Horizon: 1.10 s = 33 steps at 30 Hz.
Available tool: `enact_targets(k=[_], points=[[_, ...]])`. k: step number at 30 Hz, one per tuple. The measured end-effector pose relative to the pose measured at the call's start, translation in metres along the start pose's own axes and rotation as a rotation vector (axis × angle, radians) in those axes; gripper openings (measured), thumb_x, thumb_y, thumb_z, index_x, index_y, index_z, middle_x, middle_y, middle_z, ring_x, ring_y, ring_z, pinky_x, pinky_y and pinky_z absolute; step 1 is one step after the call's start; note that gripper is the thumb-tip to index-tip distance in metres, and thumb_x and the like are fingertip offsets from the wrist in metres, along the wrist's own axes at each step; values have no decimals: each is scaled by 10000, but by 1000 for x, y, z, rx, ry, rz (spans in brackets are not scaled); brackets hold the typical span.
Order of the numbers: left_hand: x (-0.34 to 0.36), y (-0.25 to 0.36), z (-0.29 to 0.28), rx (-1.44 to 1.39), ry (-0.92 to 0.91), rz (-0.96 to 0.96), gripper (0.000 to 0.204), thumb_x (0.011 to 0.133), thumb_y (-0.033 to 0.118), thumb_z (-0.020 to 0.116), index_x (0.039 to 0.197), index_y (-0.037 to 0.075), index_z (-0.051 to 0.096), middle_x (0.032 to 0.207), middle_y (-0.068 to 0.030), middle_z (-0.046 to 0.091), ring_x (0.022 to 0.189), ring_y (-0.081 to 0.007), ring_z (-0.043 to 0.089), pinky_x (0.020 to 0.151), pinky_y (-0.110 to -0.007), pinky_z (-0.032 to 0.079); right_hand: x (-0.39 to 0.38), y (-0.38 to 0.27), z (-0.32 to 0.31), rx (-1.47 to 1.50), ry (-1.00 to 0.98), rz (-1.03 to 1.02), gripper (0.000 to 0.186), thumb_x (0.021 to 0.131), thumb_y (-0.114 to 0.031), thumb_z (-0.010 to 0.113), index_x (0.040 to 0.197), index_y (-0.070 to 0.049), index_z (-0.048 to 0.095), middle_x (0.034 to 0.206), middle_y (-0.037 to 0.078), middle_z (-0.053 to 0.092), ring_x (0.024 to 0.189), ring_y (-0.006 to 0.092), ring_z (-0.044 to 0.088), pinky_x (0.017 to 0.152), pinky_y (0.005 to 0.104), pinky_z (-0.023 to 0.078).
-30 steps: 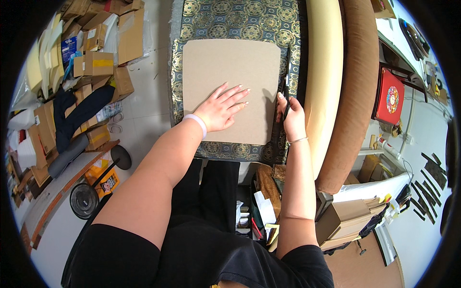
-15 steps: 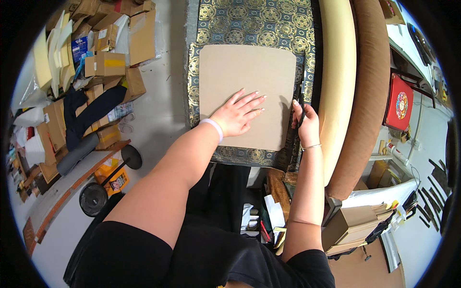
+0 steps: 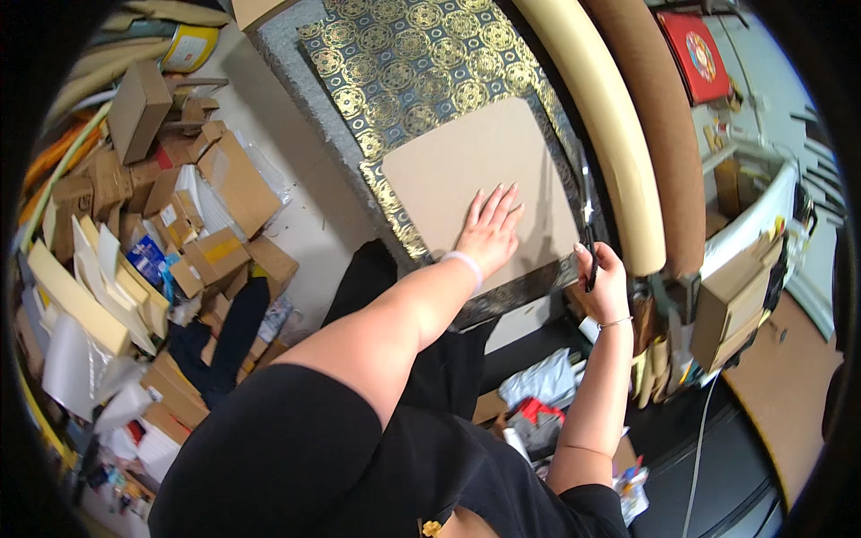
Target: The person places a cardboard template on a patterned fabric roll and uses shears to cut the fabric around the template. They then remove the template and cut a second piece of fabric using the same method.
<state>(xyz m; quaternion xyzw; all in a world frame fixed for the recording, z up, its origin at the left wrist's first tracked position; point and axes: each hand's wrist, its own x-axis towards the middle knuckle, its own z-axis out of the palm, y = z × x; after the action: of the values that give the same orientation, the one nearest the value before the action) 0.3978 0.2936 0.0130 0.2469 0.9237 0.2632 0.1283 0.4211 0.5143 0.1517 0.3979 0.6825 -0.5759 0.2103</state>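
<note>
A beige board with rounded corners [image 3: 475,170] lies on a dark fabric with gold round patterns [image 3: 386,54]. My left hand [image 3: 490,237] rests flat on the board's near part, fingers spread. At the board's near right corner my right hand [image 3: 604,280] grips a pair of scissors [image 3: 588,255] by the black handles. The blades point away from me, along the board's right edge, over the margin of the fabric. Whether the blades are apart or together I cannot make out.
A cream roll [image 3: 619,134] and a brown roll [image 3: 673,134] lie along the right side. Several cardboard boxes [image 3: 215,255] and foam pieces are heaped on the floor at left. A red folding seat [image 3: 693,58] stands at the far right.
The whole view has turned and shifted. My right hand with the scissors has come nearer to me, from beside the board's right edge to its near right corner. My left hand still presses the board.
</note>
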Motion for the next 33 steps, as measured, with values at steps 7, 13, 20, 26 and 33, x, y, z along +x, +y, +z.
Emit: enact_targets(k=[7,13,20,26,33], points=[[17,-22,-28,282,-149,252,580,973,228,585,1541,132,521,1691,-172,331,1557,-337,329,1259,-571,246,-116,34,105,373,233,-58,306,1043,-305,716,873,-106,558,645,-35,533,504,58,478,466,236,397],[58,-79,-99,35,-144,573,385,946,138,607,1324,141,682,1487,-167,575,1395,-352,518,1186,-529,371,-170,44,213,588,198,-107,276,1072,-272,666,900,-98,538,668,-18,554,523,73,515,500,236,435],[84,-224,-230,-88,-96,588,321,882,46,664,1199,98,685,1371,-97,642,1295,-325,581,1126,-496,420,-168,16,353,739,94,120,214,1070,-237,655,951,-85,562,665,-1,567,516,106,535,503,259,449],[107,-292,-278,6,-325,885,374,876,122,768,1238,112,672,1378,-68,643,1282,-306,589,1127,-478,413,-124,-18,477,1031,23,36,204,1063,-214,667,969,-85,539,734,2,571,605,96,555,570,256,481],[126,-298,-268,73,-395,1094,381,871,180,807,1229,136,683,1211,-24,667,1129,-241,632,1041,-435,433,-111,-31,545,1103,148,109,289,1044,-286,712,926,-111,513,703,-48,527,604,46,500,575,224,423]])
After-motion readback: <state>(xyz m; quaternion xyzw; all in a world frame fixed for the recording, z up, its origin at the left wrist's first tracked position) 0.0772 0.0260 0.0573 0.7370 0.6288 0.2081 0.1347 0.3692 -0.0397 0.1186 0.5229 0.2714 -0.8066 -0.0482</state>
